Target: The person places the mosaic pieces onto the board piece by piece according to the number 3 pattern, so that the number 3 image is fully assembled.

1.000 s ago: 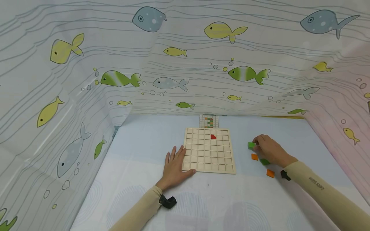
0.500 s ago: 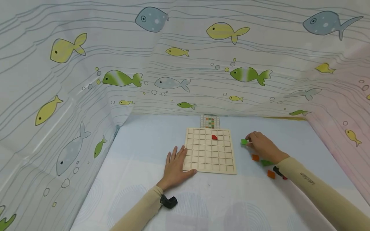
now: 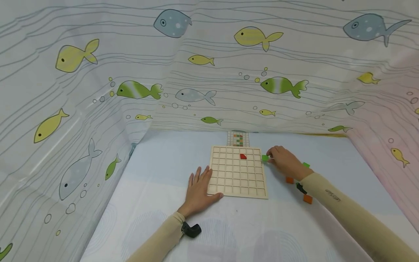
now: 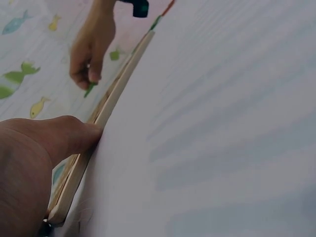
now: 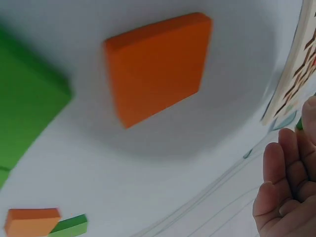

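Note:
A wooden grid board point(image 3: 235, 176) lies flat, with one red tile point(image 3: 243, 156) that has a rounded corner in a cell of its second row. My left hand point(image 3: 199, 189) rests spread at the board's left edge, its thumb point(image 4: 79, 133) against the near edge in the left wrist view. At the board's upper right edge, my right hand point(image 3: 284, 160) pinches a green square tile point(image 3: 265, 158) between thumb and fingertips. The left wrist view shows this tile edge-on, above the board. In the right wrist view the hand mostly hides it.
Behind the board lies a pattern card point(image 3: 238, 139) printed with coloured squares. Right of it, beneath the right forearm, are loose tiles: a green tile point(image 3: 306, 165), an orange tile point(image 3: 289, 180) and another orange tile point(image 3: 307, 199). A fish-printed sheet point(image 3: 209, 72) surrounds the table.
The right hand has carried the green tile left from the loose tiles to the board's right edge. Another green tile now shows behind the forearm. The left hand stays in place.

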Demonstrator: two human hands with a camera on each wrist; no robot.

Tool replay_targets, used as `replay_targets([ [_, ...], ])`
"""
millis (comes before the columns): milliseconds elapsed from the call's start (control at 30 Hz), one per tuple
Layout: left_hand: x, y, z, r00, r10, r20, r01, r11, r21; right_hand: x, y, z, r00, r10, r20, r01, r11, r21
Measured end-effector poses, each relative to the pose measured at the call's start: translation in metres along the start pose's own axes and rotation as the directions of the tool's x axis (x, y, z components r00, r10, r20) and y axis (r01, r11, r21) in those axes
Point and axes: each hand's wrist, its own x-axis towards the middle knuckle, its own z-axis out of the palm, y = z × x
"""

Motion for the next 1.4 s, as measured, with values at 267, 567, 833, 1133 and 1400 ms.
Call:
replay_targets([
  [267, 0.000, 0.000, 0.001, 1.000, -0.003, -0.004, 0.003, 1.000, -0.004, 0.020, -0.013, -0.002, 1.000, 0.006, 0.016, -0.007, 1.000, 0.020],
  [567, 0.000, 0.000, 0.001, 1.000, -0.004, 0.004, 0.004, 1.000, -0.003, 0.037, -0.023, 0.000, 1.000, -0.007, 0.019, 0.007, 1.000, 0.020],
  [833, 0.000, -0.002, 0.002, 1.000, -0.002, 0.002, 0.002, 1.000, -0.008, 0.051, -0.030, 0.004, 0.997, -0.074, -0.017, 0.075, 0.997, 0.022],
  [1133, 0.000, -0.002, 0.002, 1.000, -0.013, 0.003, 0.013, 1.000, -0.009, 0.066, -0.042, 0.009, 0.995, -0.102, 0.009, 0.102, 0.994, 0.028],
  [1400, 0.000, -0.001, 0.000, 1.000, -0.001, -0.001, 0.001, 1.000, -0.017, 0.077, -0.051, 0.014, 0.996, -0.048, 0.069, 0.044, 0.997, 0.069],
])
